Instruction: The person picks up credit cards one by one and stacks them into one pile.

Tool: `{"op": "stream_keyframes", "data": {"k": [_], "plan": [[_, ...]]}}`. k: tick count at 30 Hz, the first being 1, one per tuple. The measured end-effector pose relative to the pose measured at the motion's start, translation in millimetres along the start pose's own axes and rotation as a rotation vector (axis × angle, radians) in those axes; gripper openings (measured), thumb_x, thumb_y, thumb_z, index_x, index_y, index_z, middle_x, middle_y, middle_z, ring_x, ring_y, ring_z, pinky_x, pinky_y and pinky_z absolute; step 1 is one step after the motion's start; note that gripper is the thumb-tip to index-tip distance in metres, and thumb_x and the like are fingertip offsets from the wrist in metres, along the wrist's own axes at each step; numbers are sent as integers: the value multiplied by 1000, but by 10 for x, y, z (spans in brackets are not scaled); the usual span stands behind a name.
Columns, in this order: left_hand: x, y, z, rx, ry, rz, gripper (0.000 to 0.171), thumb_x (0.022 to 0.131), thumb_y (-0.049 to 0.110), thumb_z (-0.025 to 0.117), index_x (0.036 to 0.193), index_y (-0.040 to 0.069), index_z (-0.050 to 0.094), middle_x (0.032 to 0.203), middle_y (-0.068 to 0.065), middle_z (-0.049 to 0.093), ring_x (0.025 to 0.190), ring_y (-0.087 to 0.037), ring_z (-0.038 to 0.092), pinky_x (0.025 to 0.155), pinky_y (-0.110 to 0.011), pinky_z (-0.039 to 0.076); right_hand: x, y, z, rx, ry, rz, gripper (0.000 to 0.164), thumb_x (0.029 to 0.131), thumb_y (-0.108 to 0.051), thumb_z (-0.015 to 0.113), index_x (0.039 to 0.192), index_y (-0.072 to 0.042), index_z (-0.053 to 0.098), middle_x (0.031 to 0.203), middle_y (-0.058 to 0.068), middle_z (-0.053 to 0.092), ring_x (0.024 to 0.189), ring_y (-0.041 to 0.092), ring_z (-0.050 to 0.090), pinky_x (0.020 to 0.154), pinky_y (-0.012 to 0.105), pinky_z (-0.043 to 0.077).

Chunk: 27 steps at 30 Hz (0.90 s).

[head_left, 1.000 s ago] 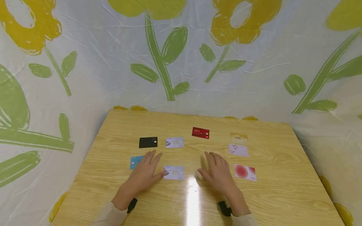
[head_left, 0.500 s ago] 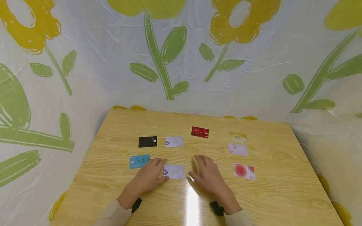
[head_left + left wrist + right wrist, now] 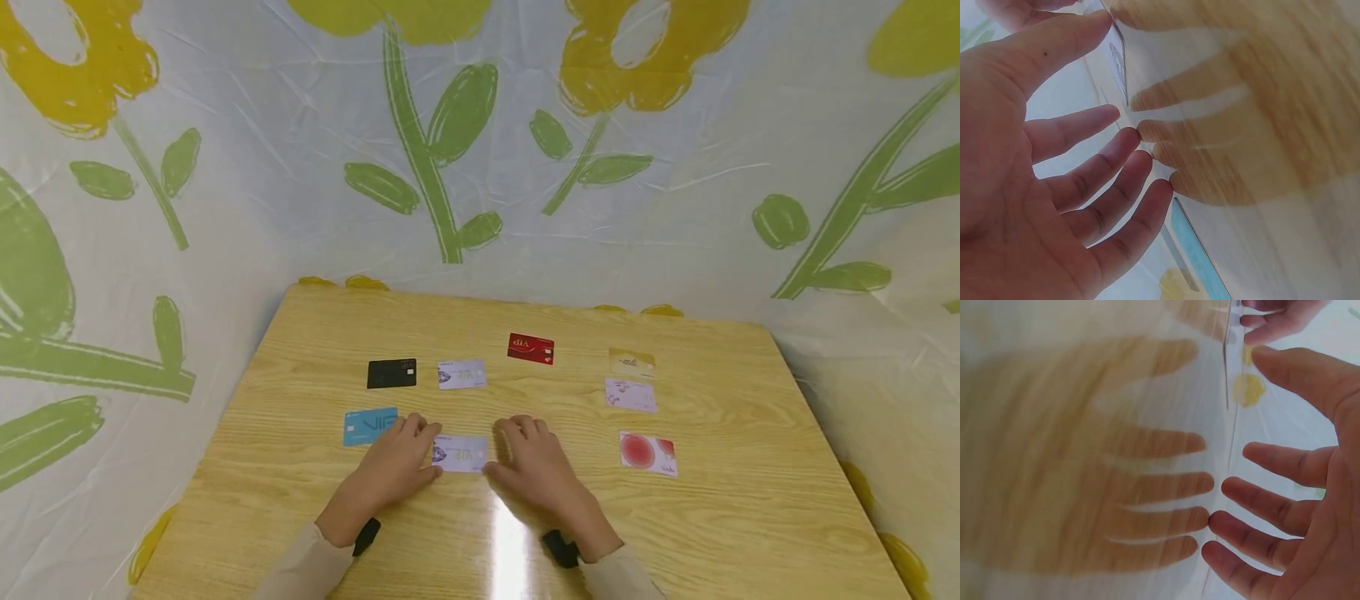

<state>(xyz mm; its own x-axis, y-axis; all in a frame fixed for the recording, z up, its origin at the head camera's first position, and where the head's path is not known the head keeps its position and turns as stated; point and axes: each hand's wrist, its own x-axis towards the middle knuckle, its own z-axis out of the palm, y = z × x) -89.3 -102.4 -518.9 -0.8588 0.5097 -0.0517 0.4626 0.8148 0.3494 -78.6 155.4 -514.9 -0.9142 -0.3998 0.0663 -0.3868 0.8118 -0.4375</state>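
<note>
A silver-white VIP card (image 3: pixel 460 454) lies flat on the wooden table between the two hands. Beside its left edge is my left hand (image 3: pixel 390 467), fingers spread and gently bent; the left wrist view has its fingertips (image 3: pixel 1161 185) down at the table surface and the thumb at the card's end. Part of a blue VIP card (image 3: pixel 367 426) is covered by that hand. At the opposite end of the silver card, my right hand (image 3: pixel 538 467) has its thumb close to the edge; whether it touches cannot be told. Its fingers (image 3: pixel 1235 534) are parted, holding nothing.
Farther back lie a black card (image 3: pixel 392 373), another silver-white card (image 3: pixel 462 375) and a red VIP card (image 3: pixel 531 348). To the right are a gold card (image 3: pixel 632 362), a pale flowered card (image 3: pixel 630 395) and a white card with red circles (image 3: pixel 648 453). A flower-printed cloth (image 3: pixel 300 167) hangs behind the table (image 3: pixel 735 517).
My right hand has moved left to the silver card's right end. The left hand has shifted slightly right and nearer, uncovering more of the blue card. The cards stay in place.
</note>
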Motion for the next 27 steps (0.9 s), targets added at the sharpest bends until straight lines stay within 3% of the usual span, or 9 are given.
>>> {"op": "stream_keyframes", "data": {"k": [6,13,27], "plan": [[2,-4,-17,8,21,16,59,88,36,79,135,7,59,121,-14,54,105,-30,52,85,-45,50,34,-53,11,-32,-4,-15,57,84,-34,79,129,-4,59,126,19,55,115,42,49,91,56,44],[7,-10,-27,-27,14,11,51,90,33,76,132,7,61,122,-14,55,107,-31,53,87,-46,49,38,-86,51,-109,21,-64,46,83,-31,80,118,-9,61,118,15,55,104,36,50,80,50,46],[22,-12,-30,-35,19,-1,45,89,28,79,126,9,62,119,-11,55,103,-28,53,85,-44,49,76,-115,69,-51,-42,-4,43,83,-28,81,116,-10,62,121,13,51,108,34,46,86,50,43]]}}
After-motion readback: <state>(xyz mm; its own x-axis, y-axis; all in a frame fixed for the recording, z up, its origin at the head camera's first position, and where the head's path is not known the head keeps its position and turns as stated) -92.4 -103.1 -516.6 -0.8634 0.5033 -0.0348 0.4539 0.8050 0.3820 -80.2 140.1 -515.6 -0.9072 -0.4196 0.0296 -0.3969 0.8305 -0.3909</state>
